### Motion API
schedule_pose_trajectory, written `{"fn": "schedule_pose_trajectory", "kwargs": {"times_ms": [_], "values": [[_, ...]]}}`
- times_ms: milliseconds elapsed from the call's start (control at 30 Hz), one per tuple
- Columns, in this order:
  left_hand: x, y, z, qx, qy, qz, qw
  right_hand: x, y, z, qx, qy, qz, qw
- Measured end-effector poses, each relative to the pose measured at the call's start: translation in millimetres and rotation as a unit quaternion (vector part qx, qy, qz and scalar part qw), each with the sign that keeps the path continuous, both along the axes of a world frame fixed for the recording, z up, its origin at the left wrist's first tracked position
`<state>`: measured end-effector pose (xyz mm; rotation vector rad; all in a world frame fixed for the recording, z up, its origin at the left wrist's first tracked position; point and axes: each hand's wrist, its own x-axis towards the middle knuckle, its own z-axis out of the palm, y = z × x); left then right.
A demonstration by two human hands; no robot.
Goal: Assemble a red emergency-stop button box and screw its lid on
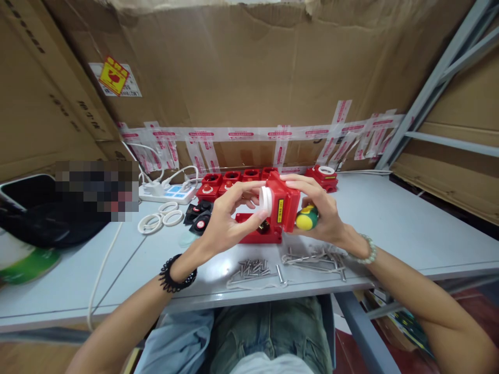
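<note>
Forearms [409, 288] nearest; red housing [290, 202] held up between both hands, above desk [390, 223]

Left hand [226, 218]: fingers [249, 187] and thumb clamped on white ring [265, 201] at housing's left side. Right hand [323, 208]: fingers clamped on housing, yellow-green handle [306, 218] in same hand. Red base [249, 238] on desk below, loose screws [253, 268] nearer desk edge, black parts [199, 221] to the left

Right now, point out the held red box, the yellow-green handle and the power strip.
Held red box [289, 205]: head view, side wall.
Yellow-green handle [306, 218]: head view, rounded end.
Power strip [174, 195]: head view, top face.
</note>
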<state>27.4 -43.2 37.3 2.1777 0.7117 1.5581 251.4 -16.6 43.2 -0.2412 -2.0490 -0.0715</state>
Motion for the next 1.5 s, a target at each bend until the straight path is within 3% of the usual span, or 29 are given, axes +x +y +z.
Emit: {"fn": "schedule_pose_trajectory", "kwargs": {"times_ms": [833, 1500], "values": [[-1.8, -4.4, 6.3, 0.099, 0.019, 0.052, 0.994, -1.8, -4.4, -5.3, -0.049, 0.029, 0.001, 0.998], [-2.2, -3.5, 9.7, 0.144, 0.051, 0.042, 0.987, -2.6, -2.8, -5.8, -0.044, 0.030, 0.028, 0.998]]}}
